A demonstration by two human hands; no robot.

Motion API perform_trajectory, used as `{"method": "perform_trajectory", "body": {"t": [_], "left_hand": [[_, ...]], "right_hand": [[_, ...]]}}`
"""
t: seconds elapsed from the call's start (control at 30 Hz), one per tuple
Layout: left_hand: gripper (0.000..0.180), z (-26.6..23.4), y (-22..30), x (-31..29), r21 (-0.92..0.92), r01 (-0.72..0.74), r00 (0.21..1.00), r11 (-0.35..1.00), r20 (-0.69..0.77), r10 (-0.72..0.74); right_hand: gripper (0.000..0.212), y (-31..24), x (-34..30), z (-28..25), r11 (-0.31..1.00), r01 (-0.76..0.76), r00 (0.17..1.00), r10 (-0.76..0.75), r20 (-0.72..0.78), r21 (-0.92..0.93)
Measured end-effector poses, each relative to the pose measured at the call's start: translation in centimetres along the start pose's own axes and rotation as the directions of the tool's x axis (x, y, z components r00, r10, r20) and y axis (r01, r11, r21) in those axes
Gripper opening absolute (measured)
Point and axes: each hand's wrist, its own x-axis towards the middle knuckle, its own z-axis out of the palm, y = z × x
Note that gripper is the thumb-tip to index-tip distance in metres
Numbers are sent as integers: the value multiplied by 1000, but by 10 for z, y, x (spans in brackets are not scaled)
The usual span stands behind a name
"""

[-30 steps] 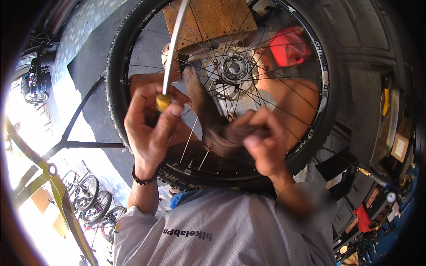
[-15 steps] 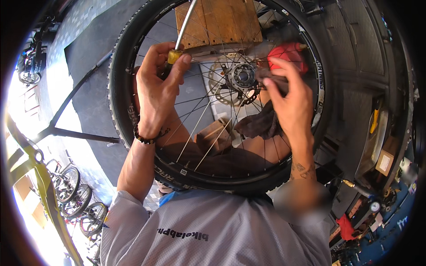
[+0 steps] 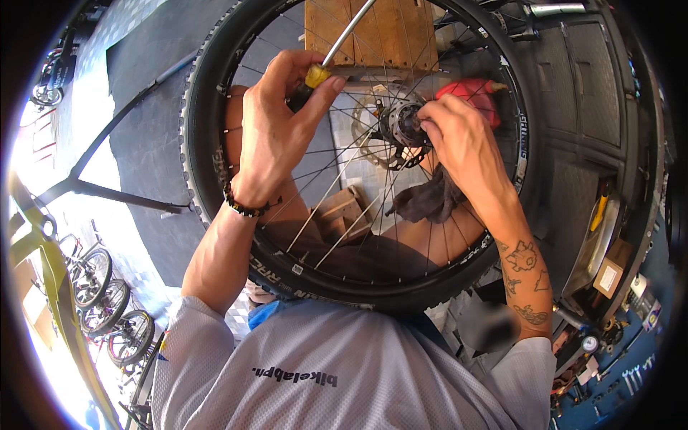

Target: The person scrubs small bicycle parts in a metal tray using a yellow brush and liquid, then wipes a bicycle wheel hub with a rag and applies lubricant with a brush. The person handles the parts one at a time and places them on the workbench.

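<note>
A bicycle wheel (image 3: 203,154) with a knobby black tyre stands in front of me, its lower edge against my shirt. My left hand (image 3: 276,118) is closed around the yellow-and-black handle of a screwdriver (image 3: 319,74), whose shaft points up and right over the spokes. At the wheel's middle are the hub (image 3: 394,122) and a disc brake rotor (image 3: 363,136). The fingertips of my right hand (image 3: 462,136) are pinched together against the hub's face. A dark rag (image 3: 428,202) hangs beneath that hand; its upper part is hidden behind the fingers and wrist.
A wooden box (image 3: 369,36) stands beyond the wheel, with a red container (image 3: 476,104) right of it. A small wooden block (image 3: 340,213) shows through the spokes. Tool drawers and a tray with a yellow-handled tool (image 3: 600,211) line the right; several bicycles (image 3: 107,308) stand left.
My right hand has moved left and in to the hub, its fingers now pinched against it. The left hand with the screwdriver has shifted slightly right and up, and the screwdriver leans further right.
</note>
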Motion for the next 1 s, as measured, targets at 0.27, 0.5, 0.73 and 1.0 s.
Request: {"method": "perform_trajectory", "body": {"t": [0.27,0.5,0.73,1.0], "left_hand": [[34,0,-1,1,-6,-5,1000,1000,-17,4],[26,0,-1,4,6,-72,997,997,-23,72],[35,-3,3,3,-9,-17,999,1000,-32,16],[34,-4,4,8,-111,37,999,993,-35,-41]], "right_hand": [[19,-3,-4,22,992,4,1000,-4,-5,127],[11,2,1,7,990,16,999,-21,40,139],[7,-5,0,11,979,175,984,-177,-6,-104],[31,6,5,17,915,183,983,-162,-88,360]]}}
